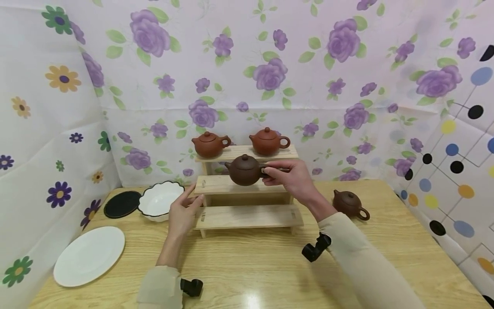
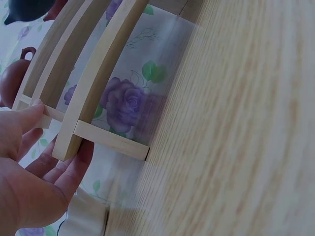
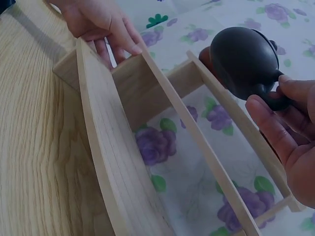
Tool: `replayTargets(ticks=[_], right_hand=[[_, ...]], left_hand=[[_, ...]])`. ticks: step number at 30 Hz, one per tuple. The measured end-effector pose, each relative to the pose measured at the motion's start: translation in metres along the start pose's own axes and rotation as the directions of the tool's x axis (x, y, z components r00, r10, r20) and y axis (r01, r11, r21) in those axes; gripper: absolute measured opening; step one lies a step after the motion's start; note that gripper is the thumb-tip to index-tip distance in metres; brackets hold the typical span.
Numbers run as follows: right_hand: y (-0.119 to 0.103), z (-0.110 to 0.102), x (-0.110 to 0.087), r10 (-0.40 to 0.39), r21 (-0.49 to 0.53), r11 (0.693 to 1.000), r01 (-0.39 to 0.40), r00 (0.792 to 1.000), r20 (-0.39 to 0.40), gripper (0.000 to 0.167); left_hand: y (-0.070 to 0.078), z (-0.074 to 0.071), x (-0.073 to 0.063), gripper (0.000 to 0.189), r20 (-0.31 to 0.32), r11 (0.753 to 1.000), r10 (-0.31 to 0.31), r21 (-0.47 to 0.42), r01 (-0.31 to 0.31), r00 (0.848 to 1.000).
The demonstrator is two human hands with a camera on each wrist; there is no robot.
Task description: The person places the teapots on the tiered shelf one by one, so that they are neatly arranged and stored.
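head view from above, forward-down, wrist views close, tilted, all sharing shelf [image 1: 247,217]

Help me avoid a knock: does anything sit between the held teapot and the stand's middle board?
Nothing visible blocks the held teapot from the middle board; the left hand grips the left end of the stand, and both reddish teapots sit a board higher.

Dark brown teapot [image 1: 244,171], lidded, held upright midair, near pale three-tiered wooden shelf [image 1: 247,216]
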State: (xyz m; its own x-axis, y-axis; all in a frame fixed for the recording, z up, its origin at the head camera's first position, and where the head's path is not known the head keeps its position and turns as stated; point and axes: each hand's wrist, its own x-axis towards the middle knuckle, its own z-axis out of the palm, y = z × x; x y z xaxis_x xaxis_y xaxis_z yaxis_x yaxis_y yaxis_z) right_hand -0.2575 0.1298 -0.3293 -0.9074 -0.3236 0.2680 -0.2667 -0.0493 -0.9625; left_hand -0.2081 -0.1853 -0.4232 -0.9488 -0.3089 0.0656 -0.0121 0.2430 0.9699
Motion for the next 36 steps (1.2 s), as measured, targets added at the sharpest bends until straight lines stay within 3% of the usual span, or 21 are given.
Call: replayTargets(ticks=[6, 22, 36], right_hand=[[0.003, 0.019, 0.013, 0.055, 0.015, 0.998, -0.055, 0.998, 0.007, 0.028], [0.016, 0.056, 0.035, 0.064, -0.032, 0.998, -0.062, 0.996, 0.068, 0.027], [0.028, 0.075, 0.046, 0.107, -0.065, 0.992, -0.104, 0.993, 0.041, 0.026]], left_hand=[[0.0, 0.0, 0.0, 0.054, -0.003, 1.0, 0.007, -0.013, -0.007, 1.0], [-0.001, 0.0, 0.002, 0.052, -0.001, 0.999, 0.011, -0.047, -0.011, 1.0], [0.001, 0.0, 0.001, 0.051, -0.017, 0.997, 0.008, -0.076, -0.009, 1.0]])
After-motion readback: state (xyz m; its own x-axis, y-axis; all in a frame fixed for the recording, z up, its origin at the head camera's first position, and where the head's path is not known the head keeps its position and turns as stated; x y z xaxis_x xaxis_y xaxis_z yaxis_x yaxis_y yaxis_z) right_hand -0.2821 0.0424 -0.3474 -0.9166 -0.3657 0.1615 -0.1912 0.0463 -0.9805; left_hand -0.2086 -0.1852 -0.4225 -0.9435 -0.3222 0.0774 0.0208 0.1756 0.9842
